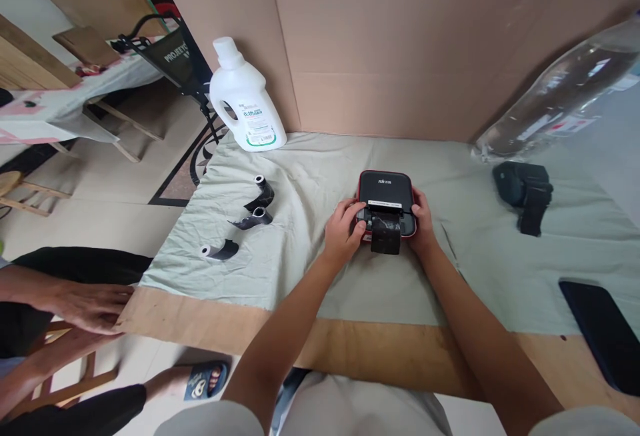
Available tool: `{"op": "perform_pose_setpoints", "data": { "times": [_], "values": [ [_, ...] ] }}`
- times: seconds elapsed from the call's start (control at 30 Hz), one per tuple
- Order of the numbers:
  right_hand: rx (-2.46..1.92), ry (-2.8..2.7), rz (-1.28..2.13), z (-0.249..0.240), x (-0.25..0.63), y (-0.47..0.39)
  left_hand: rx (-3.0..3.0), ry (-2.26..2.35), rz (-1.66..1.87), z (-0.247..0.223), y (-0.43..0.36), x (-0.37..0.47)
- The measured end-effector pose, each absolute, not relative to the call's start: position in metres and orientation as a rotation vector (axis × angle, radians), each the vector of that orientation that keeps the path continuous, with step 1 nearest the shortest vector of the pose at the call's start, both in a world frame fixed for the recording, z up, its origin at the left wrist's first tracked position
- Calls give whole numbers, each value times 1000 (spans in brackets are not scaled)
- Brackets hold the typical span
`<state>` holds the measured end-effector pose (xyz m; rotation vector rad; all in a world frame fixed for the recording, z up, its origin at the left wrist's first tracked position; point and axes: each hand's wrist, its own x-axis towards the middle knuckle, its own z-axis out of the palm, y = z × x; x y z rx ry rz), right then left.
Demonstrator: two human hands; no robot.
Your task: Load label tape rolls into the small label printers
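A small black box with red edges, which looks like a portable label printer (385,188), lies on the cloth in front of me. From its near side a dark strip (385,241) sticks out toward me. My left hand (342,231) grips the printer's left side, with fingers bent over its near left corner by the strip. On the opposite side my right hand (423,224) is wrapped against the edge, its thumb beside the casing. Off to the left lie three small rolls of black strip: a far roll (261,191), a middle roll (255,218) and a near roll (220,250).
A white detergent bottle (247,106) stands at the back left. On the right are a clear plastic bottle (565,89), a black object with a strap (525,189) and a phone (603,333). Another person's hand (87,303) rests by the left table edge. Cardboard (390,56) walls the back.
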<state>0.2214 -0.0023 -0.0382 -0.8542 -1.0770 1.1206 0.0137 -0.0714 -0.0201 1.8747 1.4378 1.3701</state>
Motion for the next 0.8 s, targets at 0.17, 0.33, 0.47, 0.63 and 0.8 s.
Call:
{"op": "perform_pose_setpoints", "data": {
  "times": [0.17, 0.33, 0.47, 0.63, 0.8],
  "values": [
    [-825, -1098, 1110, -36, 219, -5, 1888, 1395, 1393, -21, -72, 13],
    [-825, -1067, 1152, -33, 219, -4, 1871, 1414, 1349, -18, -71, 10],
    [-839, -1034, 1183, -33, 219, 0, 1838, 1463, 1294, -13, -68, 10],
    [-854, -1026, 1168, -33, 218, 2, 1824, 1457, 1302, -14, -66, 11],
    [-834, -1017, 1155, -33, 217, 0, 1891, 1454, 1305, -15, -67, 12]
  ]
}}
